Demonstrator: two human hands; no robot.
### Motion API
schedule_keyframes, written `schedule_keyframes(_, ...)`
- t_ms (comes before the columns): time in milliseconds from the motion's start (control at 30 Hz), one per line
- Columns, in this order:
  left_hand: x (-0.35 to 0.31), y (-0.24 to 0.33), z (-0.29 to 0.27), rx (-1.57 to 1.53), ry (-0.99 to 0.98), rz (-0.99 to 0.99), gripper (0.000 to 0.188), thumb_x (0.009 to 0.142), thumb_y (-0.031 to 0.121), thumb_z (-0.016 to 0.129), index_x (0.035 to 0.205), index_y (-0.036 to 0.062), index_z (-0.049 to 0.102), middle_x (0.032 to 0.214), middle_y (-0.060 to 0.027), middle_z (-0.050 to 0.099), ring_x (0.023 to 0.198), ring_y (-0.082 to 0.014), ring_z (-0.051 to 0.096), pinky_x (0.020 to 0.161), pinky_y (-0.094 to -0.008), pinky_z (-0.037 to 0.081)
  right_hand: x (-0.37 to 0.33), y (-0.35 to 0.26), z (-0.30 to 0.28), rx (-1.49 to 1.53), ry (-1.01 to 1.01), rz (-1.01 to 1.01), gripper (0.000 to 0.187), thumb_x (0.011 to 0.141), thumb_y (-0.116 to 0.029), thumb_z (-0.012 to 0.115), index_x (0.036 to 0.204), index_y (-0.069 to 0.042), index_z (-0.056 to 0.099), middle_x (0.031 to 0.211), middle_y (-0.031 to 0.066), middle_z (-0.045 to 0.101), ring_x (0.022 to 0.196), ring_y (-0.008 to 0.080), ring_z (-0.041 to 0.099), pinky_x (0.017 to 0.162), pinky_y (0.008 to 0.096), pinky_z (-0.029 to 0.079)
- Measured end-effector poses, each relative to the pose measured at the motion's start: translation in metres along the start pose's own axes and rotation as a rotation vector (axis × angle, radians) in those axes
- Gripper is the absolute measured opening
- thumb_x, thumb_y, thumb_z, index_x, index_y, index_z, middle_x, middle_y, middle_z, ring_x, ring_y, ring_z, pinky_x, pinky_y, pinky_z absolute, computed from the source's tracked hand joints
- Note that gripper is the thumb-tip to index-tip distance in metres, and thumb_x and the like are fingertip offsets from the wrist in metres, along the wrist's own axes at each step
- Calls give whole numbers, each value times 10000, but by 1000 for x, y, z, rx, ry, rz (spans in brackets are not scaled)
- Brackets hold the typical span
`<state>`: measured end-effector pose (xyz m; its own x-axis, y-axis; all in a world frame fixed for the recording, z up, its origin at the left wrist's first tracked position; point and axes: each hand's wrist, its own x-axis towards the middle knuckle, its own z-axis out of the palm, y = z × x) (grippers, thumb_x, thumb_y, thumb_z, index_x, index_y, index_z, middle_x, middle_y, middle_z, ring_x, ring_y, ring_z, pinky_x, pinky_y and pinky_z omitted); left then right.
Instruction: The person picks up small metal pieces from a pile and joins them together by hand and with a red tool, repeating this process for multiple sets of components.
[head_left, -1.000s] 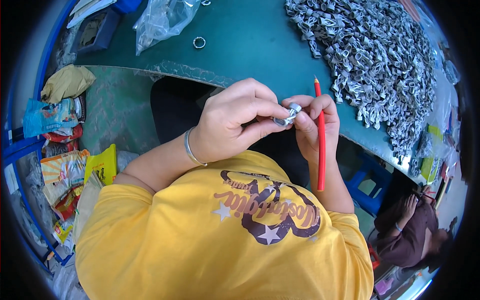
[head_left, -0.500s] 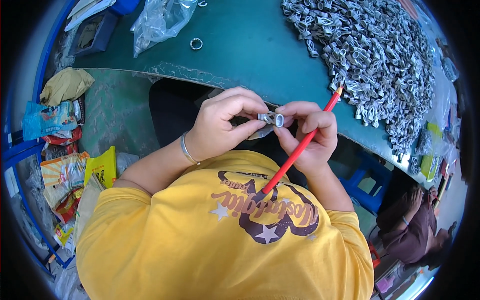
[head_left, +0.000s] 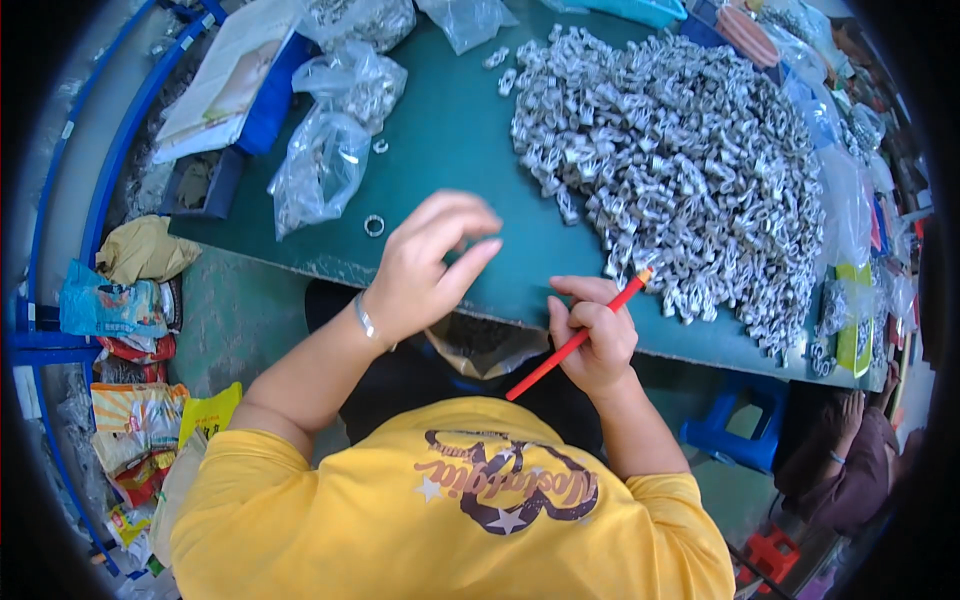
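Note:
My left hand point(head_left: 432, 262) is raised over the near edge of the green table point(head_left: 440, 130). Its fingertips are smeared by motion, but thumb and fingers stand apart with nothing visible between them. A silver bangle point(head_left: 364, 315) circles that wrist. In my right hand point(head_left: 600, 345), closed, a red pencil point(head_left: 556, 364) lies aslant across the fingers, its pale tip pointing toward a large heap of small grey metal fittings point(head_left: 680, 170). Below the table edge, between the two hands, an open bag point(head_left: 488, 360) shows a dark inside; its contents are hard to make out.
Clear plastic bags point(head_left: 322, 170) lie at the table's left, beside a blue bin point(head_left: 280, 95) topped with papers. A small ring point(head_left: 374, 225) rests nearby. Packets point(head_left: 135, 330) are stacked on the left. Another person point(head_left: 850, 460) sits at the right, past a blue stool point(head_left: 740, 420).
The small grey metal fitting that both hands held is no longer in them. My hands have moved apart, the left up over the table. The view has shifted, showing more of the tabletop.

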<state>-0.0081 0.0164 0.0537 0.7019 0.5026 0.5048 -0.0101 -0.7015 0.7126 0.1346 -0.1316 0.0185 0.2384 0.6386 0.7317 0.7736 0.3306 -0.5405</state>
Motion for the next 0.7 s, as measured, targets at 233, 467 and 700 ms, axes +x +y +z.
schedule_keyframes(233, 170, -92, 44, 205, 42, 57, 392, 862, 334, 546, 1109, 30, 548, 1146, -160, 517, 1117, -304, 459, 956, -347, 356, -2, 7, 1, 29, 71, 115, 287, 659, 87, 671, 708, -43, 421, 811, 169, 630, 644, 282, 595, 550, 315, 471)
schedule_keyframes(467, 241, -141, 72, -92, -501, -325, 545, 817, 463, 583, 1170, 49, 558, 1168, -96, 541, 998, -183, 523, 892, -273, 390, -3, 11, 0, 124, 85, 80, 274, 650, 99, 661, 707, -43, 434, 791, 154, 626, 638, 287, 595, 557, 334, 471)
schedule_keyframes(700, 210, -128, 60, 125, -413, -260, 468, 791, 335, 618, 1184, 88, 557, 1201, -122, 534, 1103, -229, 493, 935, -298, 371, -2, 11, 0, 153, 110, 51, 245, 655, 106, 648, 698, -28, 447, 784, 150, 619, 623, 285, 586, 548, 326, 472)
